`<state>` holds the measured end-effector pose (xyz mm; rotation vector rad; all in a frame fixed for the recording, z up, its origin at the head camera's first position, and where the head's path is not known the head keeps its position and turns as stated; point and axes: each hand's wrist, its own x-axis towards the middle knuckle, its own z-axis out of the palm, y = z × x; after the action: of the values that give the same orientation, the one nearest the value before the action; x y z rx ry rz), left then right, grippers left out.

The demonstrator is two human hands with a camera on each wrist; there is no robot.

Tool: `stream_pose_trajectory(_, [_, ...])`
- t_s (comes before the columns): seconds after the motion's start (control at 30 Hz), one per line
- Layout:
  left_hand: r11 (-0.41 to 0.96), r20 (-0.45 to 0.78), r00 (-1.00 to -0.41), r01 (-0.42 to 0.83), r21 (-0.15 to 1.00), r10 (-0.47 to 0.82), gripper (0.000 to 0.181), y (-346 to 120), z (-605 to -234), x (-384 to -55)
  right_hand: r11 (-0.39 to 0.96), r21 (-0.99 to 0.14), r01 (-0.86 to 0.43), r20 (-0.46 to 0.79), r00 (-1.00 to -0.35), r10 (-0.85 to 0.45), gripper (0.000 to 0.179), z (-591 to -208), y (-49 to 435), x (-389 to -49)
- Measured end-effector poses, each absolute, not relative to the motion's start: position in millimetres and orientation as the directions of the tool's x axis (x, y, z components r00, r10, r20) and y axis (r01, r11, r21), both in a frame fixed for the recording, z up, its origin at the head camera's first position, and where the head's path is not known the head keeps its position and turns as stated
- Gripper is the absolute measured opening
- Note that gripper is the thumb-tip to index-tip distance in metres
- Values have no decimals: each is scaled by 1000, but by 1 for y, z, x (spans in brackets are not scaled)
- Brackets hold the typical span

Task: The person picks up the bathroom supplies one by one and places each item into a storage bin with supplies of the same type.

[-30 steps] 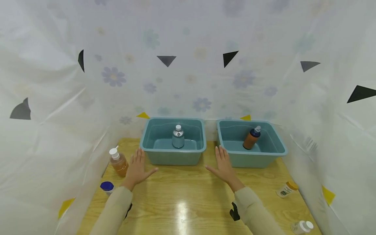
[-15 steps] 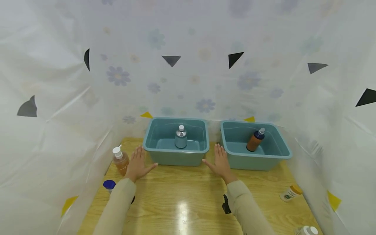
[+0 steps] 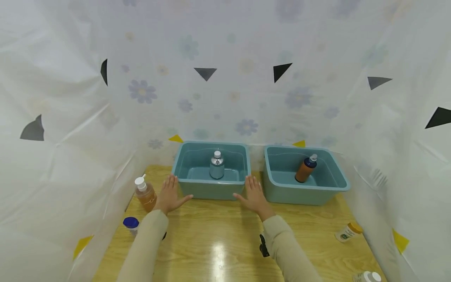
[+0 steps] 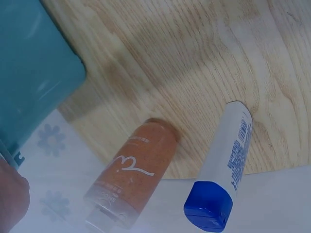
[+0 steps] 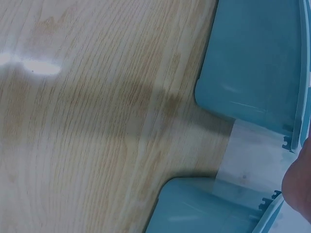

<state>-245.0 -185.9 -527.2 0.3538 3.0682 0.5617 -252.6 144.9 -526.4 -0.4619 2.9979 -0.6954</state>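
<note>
Both hands flank the front of the left teal bin, fingers straight and spread, thumbs pointing inward. My left hand is at its front left corner, fingertips by the rim. At the front right corner is my right hand, its fingertips by the rim; firm contact cannot be made out. Inside this bin stands a clear and silver bottle with a white cap. Only a bit of each hand shows at the edge of the wrist views, the left hand and the right hand.
A second teal bin to the right holds a brown bottle with a dark blue top. Left are an orange pump bottle and a blue-capped white bottle. Orange-capped and white-capped bottles stand right. Sheeting surrounds the table.
My right hand has moved left, from beside the right bin to the left bin's corner. My left hand has shifted slightly right, closer to the left bin. The bins look unmoved.
</note>
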Motion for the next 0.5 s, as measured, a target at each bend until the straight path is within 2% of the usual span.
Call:
stream_pose_trajectory(0.2, [914,30,-975,218,341,222,99,-186,-531,-246,873,-413,-260,-27,-955,-297,85,-527,144,-251])
stream_pose_trajectory(0.5, [909,40,-973,226,349,227,99,-186,-536,-254,883,-394,-254,-59,-952,-300,81,-528,143,-256])
